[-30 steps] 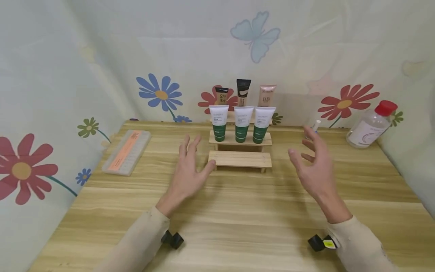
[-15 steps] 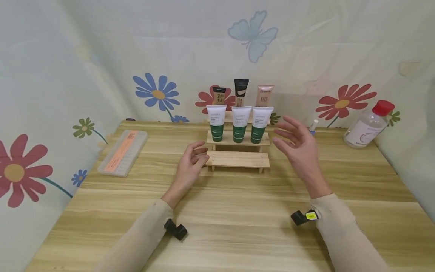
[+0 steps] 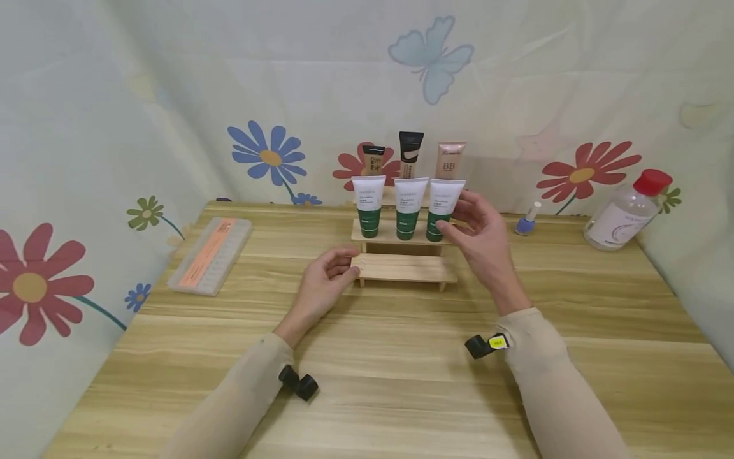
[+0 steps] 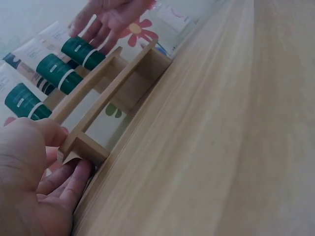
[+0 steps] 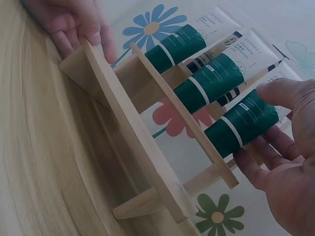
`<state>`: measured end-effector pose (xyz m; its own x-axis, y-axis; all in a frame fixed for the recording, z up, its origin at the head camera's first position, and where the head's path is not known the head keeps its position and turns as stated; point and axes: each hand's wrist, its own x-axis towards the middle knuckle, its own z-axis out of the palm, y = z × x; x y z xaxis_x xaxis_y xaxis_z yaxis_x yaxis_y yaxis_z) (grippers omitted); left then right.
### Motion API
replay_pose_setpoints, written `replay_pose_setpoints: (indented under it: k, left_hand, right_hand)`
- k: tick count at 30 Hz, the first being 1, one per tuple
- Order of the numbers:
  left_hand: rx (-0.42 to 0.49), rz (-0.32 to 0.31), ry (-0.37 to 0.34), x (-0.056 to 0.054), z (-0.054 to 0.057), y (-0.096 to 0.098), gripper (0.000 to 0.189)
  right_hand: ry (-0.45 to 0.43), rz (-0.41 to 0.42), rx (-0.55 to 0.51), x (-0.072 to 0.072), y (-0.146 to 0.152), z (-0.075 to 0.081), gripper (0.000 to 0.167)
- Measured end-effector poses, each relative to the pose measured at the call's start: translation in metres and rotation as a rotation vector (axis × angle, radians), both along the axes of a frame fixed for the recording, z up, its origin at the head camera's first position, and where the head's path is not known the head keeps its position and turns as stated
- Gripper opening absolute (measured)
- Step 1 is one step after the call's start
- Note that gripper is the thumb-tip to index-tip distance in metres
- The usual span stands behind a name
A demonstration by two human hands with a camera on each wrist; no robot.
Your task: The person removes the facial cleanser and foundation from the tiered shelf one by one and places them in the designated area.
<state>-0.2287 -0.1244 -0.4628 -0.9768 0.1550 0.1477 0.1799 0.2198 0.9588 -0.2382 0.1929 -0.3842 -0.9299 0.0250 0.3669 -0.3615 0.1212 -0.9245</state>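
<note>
The right hand (image 3: 487, 242), spread and apart from the tubes a second ago, now pinches the rightmost green-and-white tube (image 3: 444, 199) upright on the middle tier, while the left hand (image 3: 324, 282), then also spread, grips the left end of the wooden stand (image 3: 407, 268) at its lowest tier. The small blue bottle (image 3: 525, 223), earlier partly covered, shows whole; what the red-capped bottle (image 3: 621, 217) and flat case (image 3: 201, 261) contain is unclear.

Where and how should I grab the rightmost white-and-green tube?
Probably by its green lower half, pinched front and back from the right: the tube stands flat end up, a matching tube close on its left, none on its right.
</note>
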Motion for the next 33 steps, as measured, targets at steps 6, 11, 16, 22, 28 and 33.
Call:
replay_pose_setpoints:
  k: [6, 11, 16, 22, 28, 33]
  left_hand:
    - [-0.021, 0.002, -0.003, 0.001, -0.001, -0.002, 0.031]
    - [-0.019, 0.008, 0.004, 0.000, -0.001, -0.003, 0.031]
    - [-0.020, 0.006, 0.008, 0.000, -0.003, -0.005, 0.032]
    - [-0.019, 0.002, 0.001, 0.000, -0.003, -0.006, 0.032]
    - [-0.016, -0.013, 0.003, 0.001, -0.001, -0.004, 0.033]
    - [-0.019, -0.021, 0.008, 0.000, -0.002, -0.003, 0.033]
  right_hand:
    - [-0.029, -0.017, 0.050, -0.004, -0.003, -0.005, 0.053]
    - [-0.039, -0.022, 0.076, -0.007, -0.005, -0.009, 0.052]
    - [-0.032, -0.026, 0.080, -0.008, -0.005, -0.008, 0.051]
    - [0.002, -0.043, 0.056, -0.006, 0.001, -0.002, 0.050]
    - [0.031, -0.100, 0.063, 0.001, 0.018, 0.011, 0.051]
    - [0.042, -0.152, 0.034, 0.008, 0.045, 0.022, 0.053]
